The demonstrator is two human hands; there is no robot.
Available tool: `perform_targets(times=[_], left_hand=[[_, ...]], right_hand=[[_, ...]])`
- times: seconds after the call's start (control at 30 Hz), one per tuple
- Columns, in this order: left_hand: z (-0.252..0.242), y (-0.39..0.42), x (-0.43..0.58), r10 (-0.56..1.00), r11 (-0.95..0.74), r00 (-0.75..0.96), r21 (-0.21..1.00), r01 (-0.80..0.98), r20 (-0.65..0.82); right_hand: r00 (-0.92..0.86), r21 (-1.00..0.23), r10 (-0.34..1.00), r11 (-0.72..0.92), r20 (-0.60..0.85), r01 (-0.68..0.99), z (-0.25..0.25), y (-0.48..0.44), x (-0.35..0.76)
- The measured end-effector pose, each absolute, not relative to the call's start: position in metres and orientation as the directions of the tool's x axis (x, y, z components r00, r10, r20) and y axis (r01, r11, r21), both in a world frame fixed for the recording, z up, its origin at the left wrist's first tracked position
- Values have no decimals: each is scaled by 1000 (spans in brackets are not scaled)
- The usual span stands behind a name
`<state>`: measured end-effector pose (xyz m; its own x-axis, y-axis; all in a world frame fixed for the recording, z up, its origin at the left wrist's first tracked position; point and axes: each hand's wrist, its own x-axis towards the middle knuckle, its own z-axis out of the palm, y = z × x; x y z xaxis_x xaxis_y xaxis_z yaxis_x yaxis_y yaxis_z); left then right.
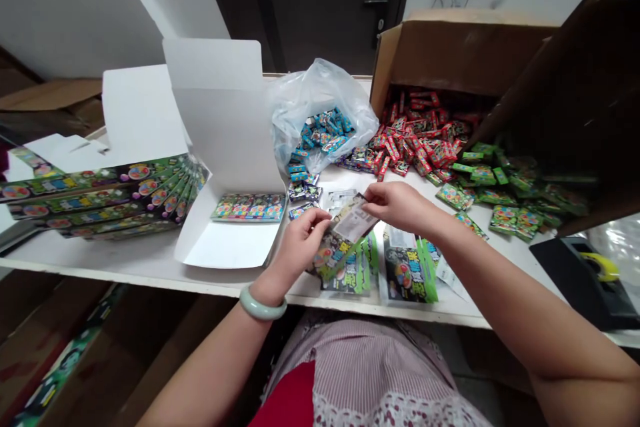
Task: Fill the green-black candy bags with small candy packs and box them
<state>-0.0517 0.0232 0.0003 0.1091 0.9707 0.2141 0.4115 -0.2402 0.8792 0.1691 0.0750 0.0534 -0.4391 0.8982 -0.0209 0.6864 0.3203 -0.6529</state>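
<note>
My left hand [300, 240], with a pale green bangle at the wrist, pinches the left edge of a printed plastic pouch [353, 223]. At the pouch's upper right corner, the fingers of my right hand [397, 207] are closed on it. It is tilted, and its top part looks clear. More green and black pouches lie beneath it, and another printed pouch [407, 273] is flat on the table by my right forearm. Just beyond my left hand are a few small purple packets [305, 193].
An open white box [227, 247] holds a row of colourful packets [249, 207]. Fanned printed cartons [100, 197] stand left. Behind are a plastic bag [320, 87] of blue packets and a cardboard box [465, 47] spilling red packets [420, 133]. Green packets [515, 193] and a tape dispenser [590, 280] lie right.
</note>
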Motion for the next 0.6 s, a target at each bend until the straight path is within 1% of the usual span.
perform_targets(times=[0.07, 0.1, 0.13, 0.2, 0.27, 0.33, 0.37, 0.43, 0.5, 0.53, 0.6], left_hand=[[4, 22, -54, 920, -386, 149, 783, 488, 362], [6, 21, -55, 893, -445, 190, 735, 512, 409], [8, 21, -57, 867, -493, 238, 686, 536, 437], [13, 19, -58, 829, -553, 331, 575, 603, 450], [16, 16, -56, 807, -581, 405, 460, 671, 429], [16, 13, -53, 797, -590, 437, 388, 708, 417], [14, 11, -52, 795, -593, 443, 376, 712, 415], [9, 10, -51, 795, -594, 437, 393, 702, 420], [1, 11, -52, 811, -575, 395, 458, 678, 432], [-2, 12, -54, 832, -545, 346, 515, 662, 435], [-8, 13, -59, 891, -438, 189, 667, 602, 414]], right_hand=[[-624, -862, 771, 225, -128, 454, 52, 74, 173], [-693, -922, 705, 153, -150, 356, 49, 74, 174], [-719, -954, 678, 89, -153, 287, 47, 73, 175], [-672, -974, 729, 32, -130, 223, 43, 72, 175], [-615, -979, 785, 56, -77, 194, 40, 69, 176], [-629, -981, 777, 101, -24, 163, 41, 66, 176], [-649, -981, 761, 120, -7, 152, 42, 65, 176], [-677, -975, 736, 154, 6, 159, 44, 63, 175], [-656, -950, 755, 221, 23, 220, 45, 60, 172], [-598, -922, 799, 278, 65, 271, 45, 57, 170], [-385, -834, 895, 381, 226, 398, 41, 50, 165]])
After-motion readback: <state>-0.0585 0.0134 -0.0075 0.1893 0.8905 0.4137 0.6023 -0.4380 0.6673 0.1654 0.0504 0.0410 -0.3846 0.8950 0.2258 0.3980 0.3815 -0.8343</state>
